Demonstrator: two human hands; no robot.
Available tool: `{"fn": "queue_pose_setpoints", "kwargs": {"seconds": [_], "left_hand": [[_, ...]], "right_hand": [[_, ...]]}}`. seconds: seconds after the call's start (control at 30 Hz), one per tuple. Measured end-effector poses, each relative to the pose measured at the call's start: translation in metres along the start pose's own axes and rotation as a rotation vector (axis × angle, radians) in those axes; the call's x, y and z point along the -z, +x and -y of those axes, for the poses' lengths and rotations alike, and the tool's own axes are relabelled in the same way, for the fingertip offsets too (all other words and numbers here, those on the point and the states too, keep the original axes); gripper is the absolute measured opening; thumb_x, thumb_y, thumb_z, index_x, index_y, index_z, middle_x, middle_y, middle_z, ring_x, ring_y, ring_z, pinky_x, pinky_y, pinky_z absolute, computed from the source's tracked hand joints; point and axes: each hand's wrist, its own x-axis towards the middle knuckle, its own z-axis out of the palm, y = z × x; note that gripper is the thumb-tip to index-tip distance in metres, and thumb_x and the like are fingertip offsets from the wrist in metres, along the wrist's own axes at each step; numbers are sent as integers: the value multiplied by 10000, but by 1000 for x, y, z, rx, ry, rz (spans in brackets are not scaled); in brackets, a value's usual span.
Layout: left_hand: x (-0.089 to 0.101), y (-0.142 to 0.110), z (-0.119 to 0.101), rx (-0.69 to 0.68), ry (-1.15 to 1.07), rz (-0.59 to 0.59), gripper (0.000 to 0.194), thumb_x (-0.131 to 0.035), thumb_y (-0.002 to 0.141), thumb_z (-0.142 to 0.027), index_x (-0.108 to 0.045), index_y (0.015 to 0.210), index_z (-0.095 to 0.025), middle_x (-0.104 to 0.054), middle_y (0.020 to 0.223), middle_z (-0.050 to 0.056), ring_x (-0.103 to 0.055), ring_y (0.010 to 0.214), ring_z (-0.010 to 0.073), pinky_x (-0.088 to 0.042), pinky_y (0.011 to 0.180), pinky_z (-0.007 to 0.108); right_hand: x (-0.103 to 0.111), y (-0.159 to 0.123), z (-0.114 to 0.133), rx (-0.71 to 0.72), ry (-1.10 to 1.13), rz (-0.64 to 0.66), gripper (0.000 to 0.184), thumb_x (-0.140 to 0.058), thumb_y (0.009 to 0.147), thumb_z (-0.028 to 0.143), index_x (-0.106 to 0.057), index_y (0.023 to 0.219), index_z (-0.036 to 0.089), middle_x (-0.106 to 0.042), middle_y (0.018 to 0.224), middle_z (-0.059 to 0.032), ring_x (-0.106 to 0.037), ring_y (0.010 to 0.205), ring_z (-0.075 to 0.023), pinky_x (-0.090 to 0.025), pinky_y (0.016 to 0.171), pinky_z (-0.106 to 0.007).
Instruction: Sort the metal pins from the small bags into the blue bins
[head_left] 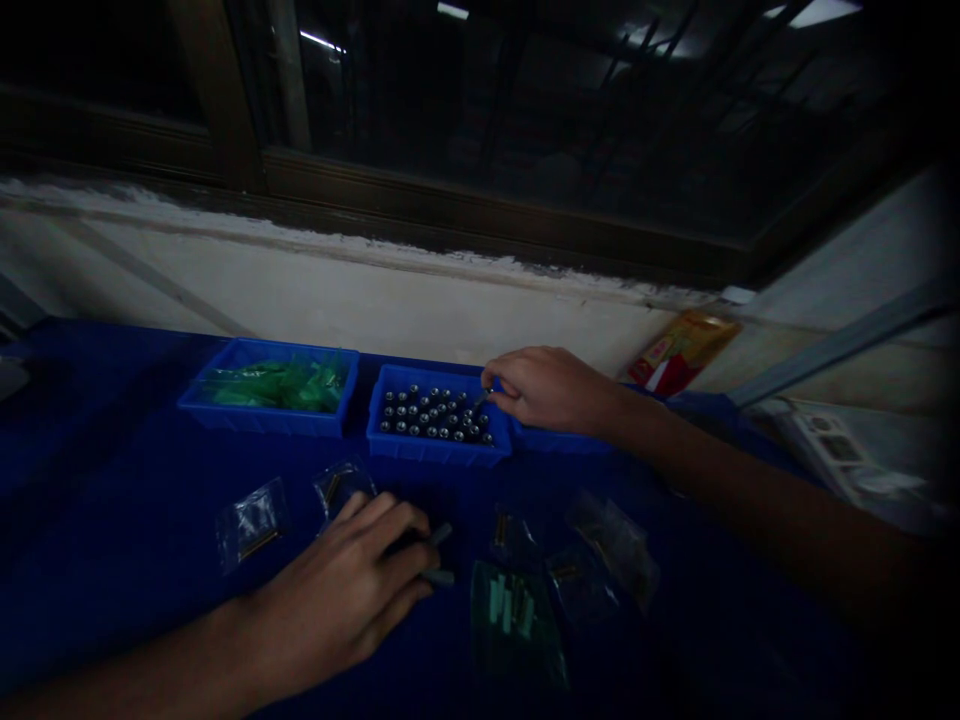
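My right hand (544,388) pinches a small metal fitting (484,397) between thumb and forefinger, above the right edge of a blue bin (439,452). That bin holds many small round metal fittings (433,412) with holes in their tops, standing in rows. Lower down, my left hand (371,570) is curled close over the table. Two pale grey-green rods (437,576) stick out from between its fingers; their other ends are hidden. Just behind my left hand lies a clear bag (341,485) with brass-coloured pins.
A second blue bin (262,418) holds green plastic bags (281,384). My right arm partly hides another blue bin (559,440). Clear bags with brass pins (251,525) and a green bag of pale rods (514,620) lie on the blue tablecloth (142,480). A yellow-red packet (682,350) leans at the wall.
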Motion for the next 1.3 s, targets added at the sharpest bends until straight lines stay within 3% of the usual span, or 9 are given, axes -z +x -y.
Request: {"fn": "queue_pose_setpoints", "kwargs": {"seconds": [0.27, 0.63, 0.73, 0.8, 0.9, 0.97, 1.1, 1.2, 1.3], "left_hand": [[-3, -1, 3, 7, -45, -23, 195, -443, 859, -190, -550, 1018, -223, -504, 1033, 57, -464, 917, 209, -378, 811, 390], [-2, -1, 3, 30, -91, -10, 176, -429, 870, -213, -540, 1006, -222, -491, 1042, 50, -456, 918, 208, -377, 818, 405], [-2, 0, 3, 30, -120, -28, 171, -409, 881, -208, -536, 995, -208, -496, 1033, 49, -455, 920, 204, -378, 824, 401], [-2, 0, 3, 44, -153, -59, 168, -392, 890, -206, -532, 982, -192, -506, 1009, 52, -455, 911, 199, -383, 818, 390], [-1, 2, 5, 82, -220, -139, 163, -379, 897, -201, -526, 962, -173, -515, 968, 57, -456, 888, 190, -394, 795, 364], [0, 3, 6, 97, -274, -192, 163, -370, 901, -191, -526, 939, -169, -518, 930, 50, -460, 867, 178, -396, 779, 344], [1, 5, 8, 97, -336, -236, 191, -340, 907, -174, -526, 869, -154, -522, 869, 43, -470, 828, 164, -394, 756, 326], [1, 7, 8, 88, -340, -208, 197, -340, 907, -173, -524, 840, -150, -527, 846, 37, -477, 805, 156, -395, 744, 313], [2, 7, 8, 77, -351, -190, 216, -328, 912, -172, -522, 819, -153, -529, 818, 26, -482, 777, 142, -398, 731, 298]], "right_hand": [[-15, 15, -2, 56, -66, 74, 139, -535, 723, 187, -636, 819, 191, -630, 733, -31, -570, 656, -149, -328, 523, -254], [-17, 25, -3, 83, -44, 224, 182, -499, 755, 219, -636, 869, 180, -643, 831, -81, -586, 762, -207, -385, 594, -305], [-6, 20, -8, 106, 14, 138, 199, -506, 774, 242, -625, 918, 173, -641, 863, -77, -582, 789, -202, -405, 647, -312], [4, 8, 0, 85, 69, 3, 208, -492, 797, 252, -611, 943, 162, -637, 858, -68, -578, 778, -184, -413, 679, -309], [9, -23, 38, -43, 208, -277, 202, -459, 838, 262, -589, 947, 154, -622, 787, -42, -563, 713, -142, -420, 675, -278], [-1, -46, 73, -77, 317, -436, 176, -472, 834, 258, -574, 933, 155, -604, 745, -29, -549, 683, -129, -423, 649, -264], [-38, -74, 126, 45, 332, -402, 212, -529, 797, 261, -555, 989, 173, -608, 791, -28, -542, 719, -159, -427, 683, -320], [-53, -75, 133, 31, 341, -443, 114, -508, 809, 186, -562, 906, 163, -603, 751, -26, -531, 688, -145, -427, 656, -301], [-55, -72, 129, 17, 365, -498, 96, -492, 820, 179, -554, 888, 153, -598, 733, -27, -529, 673, -137, -429, 635, -289]]}}
